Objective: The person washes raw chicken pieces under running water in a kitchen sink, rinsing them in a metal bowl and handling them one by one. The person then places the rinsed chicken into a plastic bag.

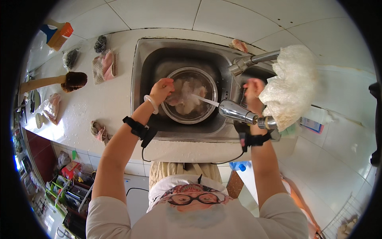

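Note:
A round metal bowl [215,92] stands in the large basin of a stainless steel sink [137,89]. Pale pieces, apparently raw meat, lie under water [188,103] in it, and a stream runs down from the chrome faucet head [237,112]. My left hand [162,89], with a white bangle at the wrist, is over the bowl's left rim, fingers curled; whether it holds anything is unclear. Over the small right basin, my right hand [254,89] is slightly blurred, its fingers bent, partly behind the faucet. No object shows in it.
Clear bubbly wrapping [294,86] covers the faucet's body at right. On the counter at left are a wooden-handled brush [74,81], a folded cloth [104,67], a steel scourer [100,44], a bagged item [52,107] and a crumpled cloth [100,131]. A pinkish piece [239,45] rests behind the sink.

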`<state>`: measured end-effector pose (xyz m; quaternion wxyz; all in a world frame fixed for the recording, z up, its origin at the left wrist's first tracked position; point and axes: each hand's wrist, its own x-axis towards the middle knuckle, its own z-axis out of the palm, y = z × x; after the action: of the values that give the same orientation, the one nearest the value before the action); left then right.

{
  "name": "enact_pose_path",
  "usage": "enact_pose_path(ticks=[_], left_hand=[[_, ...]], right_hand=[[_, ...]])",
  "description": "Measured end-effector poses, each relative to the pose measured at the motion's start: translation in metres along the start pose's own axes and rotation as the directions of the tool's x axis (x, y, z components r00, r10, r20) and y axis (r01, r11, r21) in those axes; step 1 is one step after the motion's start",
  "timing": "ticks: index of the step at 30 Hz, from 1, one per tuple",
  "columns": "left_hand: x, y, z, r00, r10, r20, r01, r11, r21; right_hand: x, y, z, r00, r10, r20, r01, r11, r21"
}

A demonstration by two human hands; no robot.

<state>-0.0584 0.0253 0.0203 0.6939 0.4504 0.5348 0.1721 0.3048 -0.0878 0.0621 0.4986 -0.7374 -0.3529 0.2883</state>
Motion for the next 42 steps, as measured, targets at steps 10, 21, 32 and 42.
enact_pose_path(ticks=[10, 21, 32, 42], left_hand=[[-0.027, -0.005, -0.037, 0.996, -0.086, -0.003, 0.086, 0.991, 0.104], [-0.015, -0.054, -0.037, 0.997, -0.055, -0.053, 0.07, 0.942, 0.329], [0.004, -0.065, -0.03, 0.994, 0.009, -0.113, 0.038, 0.915, 0.402], [0.017, -0.066, -0.031, 0.967, -0.158, -0.199, 0.239, 0.833, 0.499]], right_hand=[[0.199, -0.022, 0.016, 0.695, -0.249, 0.675, 0.631, 0.66, -0.407], [0.125, 0.001, -0.023, 0.821, -0.571, -0.001, 0.531, 0.765, -0.364], [-0.043, -0.001, 0.013, 0.887, 0.347, 0.304, -0.424, 0.873, 0.241], [0.002, -0.085, 0.012, 0.795, -0.053, 0.605, -0.606, -0.137, 0.784]])
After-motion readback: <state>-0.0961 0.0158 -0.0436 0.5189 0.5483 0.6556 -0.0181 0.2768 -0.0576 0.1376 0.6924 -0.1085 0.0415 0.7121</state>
